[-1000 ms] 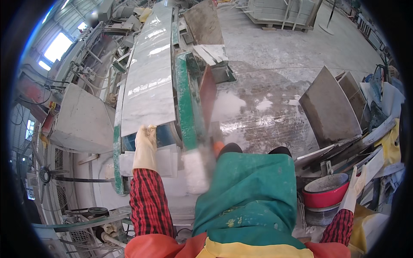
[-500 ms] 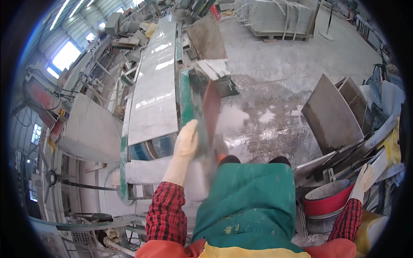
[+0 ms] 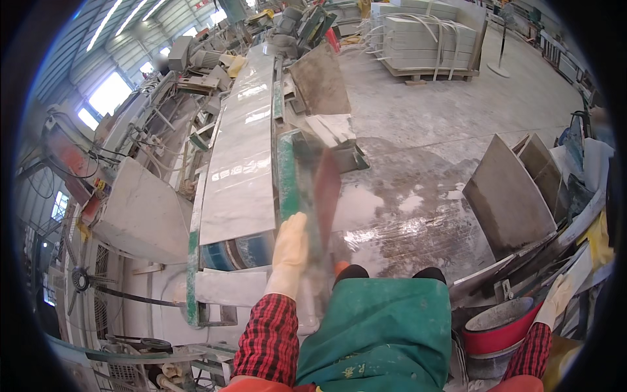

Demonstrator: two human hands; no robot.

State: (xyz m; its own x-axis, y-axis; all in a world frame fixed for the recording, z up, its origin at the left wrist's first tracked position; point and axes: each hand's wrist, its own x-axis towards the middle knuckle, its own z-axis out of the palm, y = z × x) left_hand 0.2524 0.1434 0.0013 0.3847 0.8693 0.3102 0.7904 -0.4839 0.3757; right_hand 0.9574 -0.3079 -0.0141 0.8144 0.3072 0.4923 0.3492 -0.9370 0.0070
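Observation:
Both my hands wear pale cream gloves. My left hand (image 3: 290, 245) reaches forward, its fingers stretched out against the green side rail (image 3: 286, 173) of a long conveyor. On the conveyor lies a long, glossy white-grey stone slab (image 3: 241, 163), left of and beyond this hand. Blue rollers (image 3: 253, 249) show below the slab's near end. Out at the far right, my right hand (image 3: 558, 297) has its fingers extended beside a pale flat strip (image 3: 578, 271); whether it touches the strip is unclear. A red bucket (image 3: 483, 341) stands just left of that hand.
Brownish stone panels (image 3: 509, 196) lean at the right. A strapped stack of pale slabs (image 3: 428, 42) sits on a pallet at the back. Wet, whitish patches mark the floor (image 3: 392, 228). A reddish board (image 3: 326, 189) stands beside the conveyor. A spoked handwheel (image 3: 80, 279) is at the left.
The view has tilted up, so the scene sits lower in the picture. My left hand stays by the green rail; my right hand remains beside the pale strip.

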